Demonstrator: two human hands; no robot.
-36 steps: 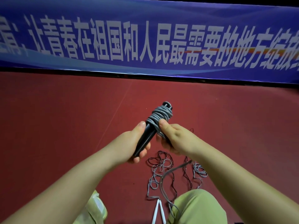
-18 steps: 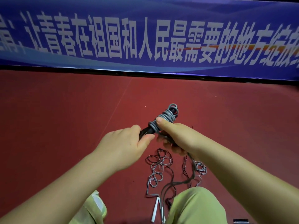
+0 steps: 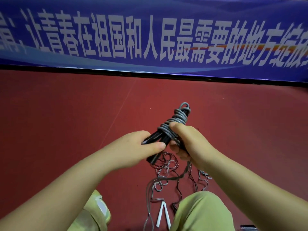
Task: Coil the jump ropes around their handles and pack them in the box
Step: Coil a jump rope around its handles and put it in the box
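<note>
I hold a pair of black jump rope handles (image 3: 160, 139) tilted up to the right, with grey rope (image 3: 179, 118) coiled around their upper half. My left hand (image 3: 138, 147) grips the lower end of the handles. My right hand (image 3: 188, 142) holds the coiled part, thumb pressed on the wraps, and the loose grey tail (image 3: 150, 185) hangs down from it to the floor. Another jump rope with white handles (image 3: 162, 214) and thin tangled cord (image 3: 165, 167) lies on the red floor below my hands. No box is in view.
The red floor (image 3: 66, 122) stretches ahead to a blue banner (image 3: 150, 35) with white characters along the wall. My knee in olive trousers (image 3: 203, 212) and a yellow-green shoe (image 3: 98, 209) are at the bottom.
My left hand rolled over the handles, so the lower ends show below it again. The coiled bundle shifted slightly, and the loose tail swung under my right hand.
</note>
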